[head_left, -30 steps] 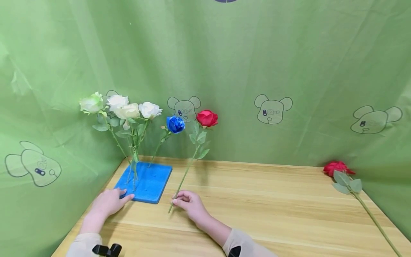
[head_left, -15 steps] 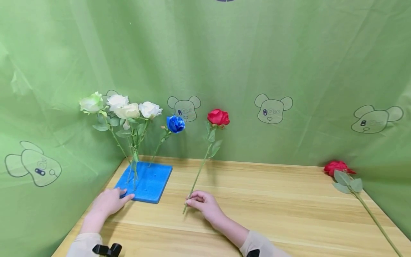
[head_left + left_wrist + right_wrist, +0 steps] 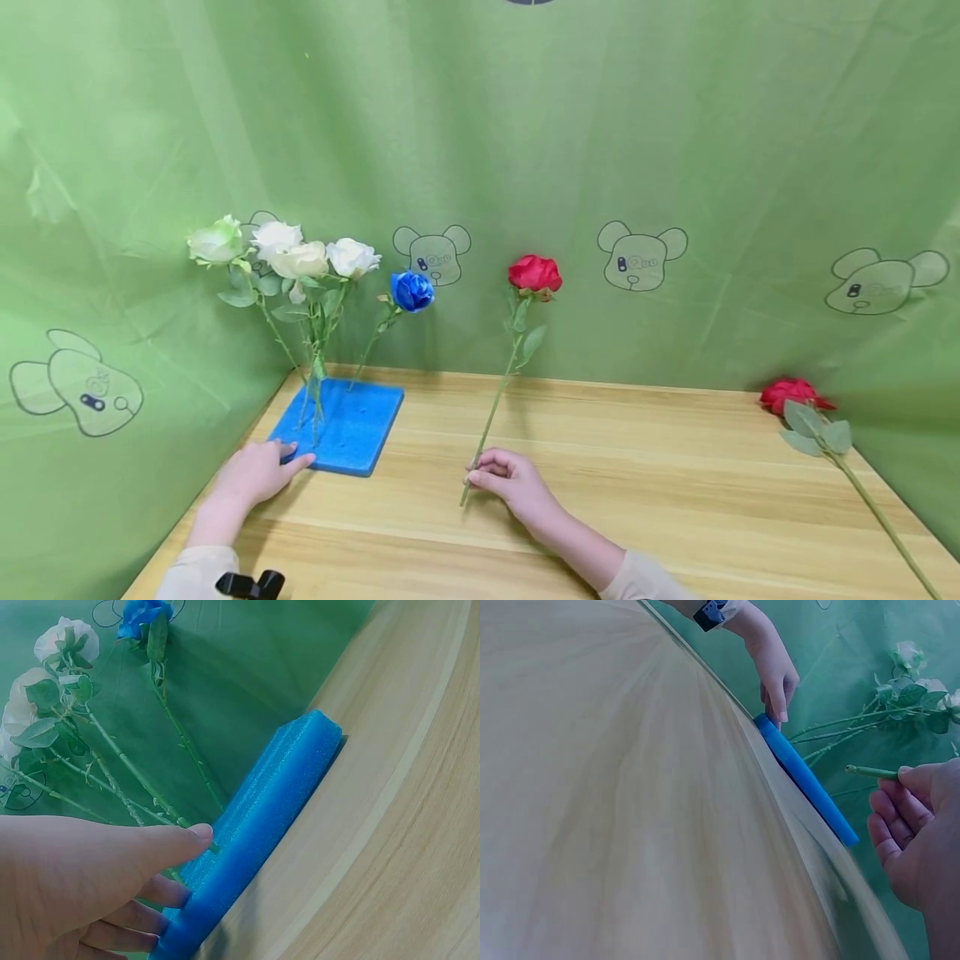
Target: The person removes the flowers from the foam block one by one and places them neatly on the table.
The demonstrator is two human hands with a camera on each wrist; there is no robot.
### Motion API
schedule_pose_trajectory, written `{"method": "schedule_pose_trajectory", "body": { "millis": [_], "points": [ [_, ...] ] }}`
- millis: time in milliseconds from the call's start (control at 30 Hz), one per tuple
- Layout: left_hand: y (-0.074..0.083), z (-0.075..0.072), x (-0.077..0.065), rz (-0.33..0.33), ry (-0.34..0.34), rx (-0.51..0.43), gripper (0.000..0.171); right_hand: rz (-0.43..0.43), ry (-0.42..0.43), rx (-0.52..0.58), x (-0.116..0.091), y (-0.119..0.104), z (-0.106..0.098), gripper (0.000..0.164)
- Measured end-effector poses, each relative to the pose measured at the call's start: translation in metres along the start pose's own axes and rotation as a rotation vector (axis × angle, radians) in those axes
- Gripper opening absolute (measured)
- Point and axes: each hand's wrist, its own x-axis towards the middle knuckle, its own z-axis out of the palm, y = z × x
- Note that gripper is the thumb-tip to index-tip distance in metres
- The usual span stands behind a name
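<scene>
A: Head view as clock. What writing do we have?
B: We see bear-head prints (image 3: pixel 641 262) on the green cloth (image 3: pixel 540 125), at 9, 10 and 3 among others. Each has a dark, dotted oblong for one eye; we get small letters beside it, too fine to read surely. Cropped dark mark (image 3: pixel 529 2) at 12.
A: Surface, room?
B: We have a pale wood-grain tabletop (image 3: pixel 645 475); cloth stands behind it and along both sides.
A: Hands?
B: Right hand (image 3: pixel 513 483), near 6: thumb and fingers pinch the red rose (image 3: pixel 535 273) low on its stem. Bloom is up, just off centre toward 2; stem slants down to 6, lower end hanging free.
A: Left?
B: Left hand (image 3: pixel 257 472), at 8: thumb spread from fingers, resting on the near-left corner of the blue foam board (image 3: pixel 360 442). Board lies flat on the wood.
A: Other flowers?
B: We count four whitish roses (image 3: pixel 300 260) and one blue rose (image 3: pixel 412 292) standing in the board, stems tilted. Second red rose (image 3: pixel 795 395) lies at 4, well apart.
</scene>
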Motion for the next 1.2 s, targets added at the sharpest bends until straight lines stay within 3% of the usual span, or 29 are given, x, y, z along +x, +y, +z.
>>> {"method": "schedule_pose_trajectory", "body": {
  "millis": [800,1000,1200],
  "points": [
    [-0.001,0.001,0.001,-0.014,-0.002,-0.008,0.062,0.053,0.022,-0.099,-0.054,0.004,-0.065,0.039],
    [-0.002,0.002,0.001,-0.014,-0.001,-0.008,0.064,0.053,0.015,-0.086,-0.07,0.004,-0.079,0.039],
    [-0.003,0.003,0.0,-0.017,-0.001,-0.005,0.064,0.106,0.03,-0.072,-0.087,0.007,-0.094,0.04]
  ]
}}
